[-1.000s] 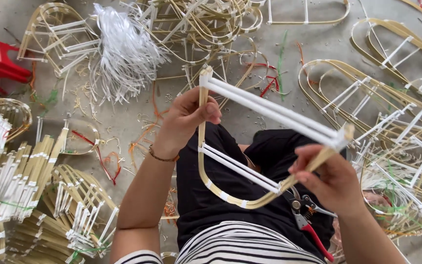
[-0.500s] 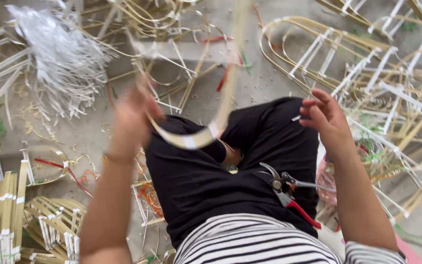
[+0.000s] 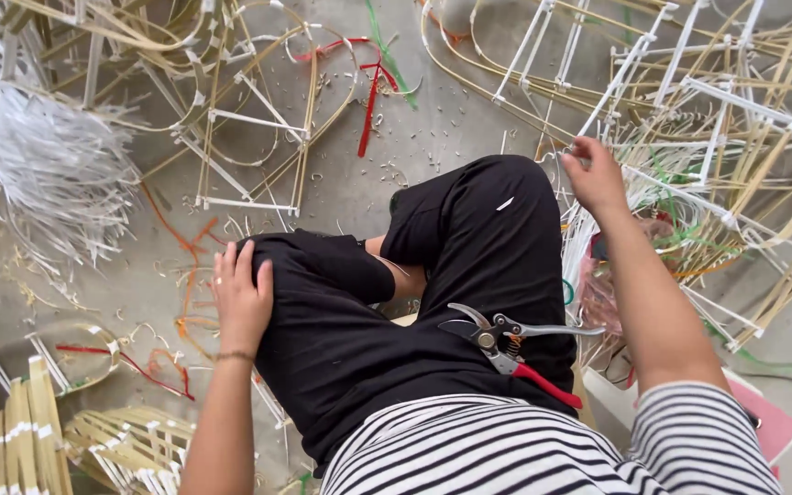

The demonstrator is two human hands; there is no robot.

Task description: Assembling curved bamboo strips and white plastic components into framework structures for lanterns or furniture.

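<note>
Head view: left hand (image 3: 242,298) rests flat and empty on the knee. Right hand (image 3: 595,174) reaches into white strips (image 3: 598,229) just beneath it; grip unclear. Judged: fetching material. Next, pinch one strip cleanly. Pruning shears (image 3: 506,341) lie on the lap between the hands.

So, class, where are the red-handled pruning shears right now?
In the head view, the pruning shears lie on the person's black-trousered lap, right of centre, beside the right forearm, touched by neither hand.

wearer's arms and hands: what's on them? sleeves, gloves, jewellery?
No gloves: both the left hand and right hand are bare. Forearms are bare too. A black-and-white striped short sleeve shows on the right upper arm. A thin bracelet circles the left wrist. No rings or watch visible.
</note>
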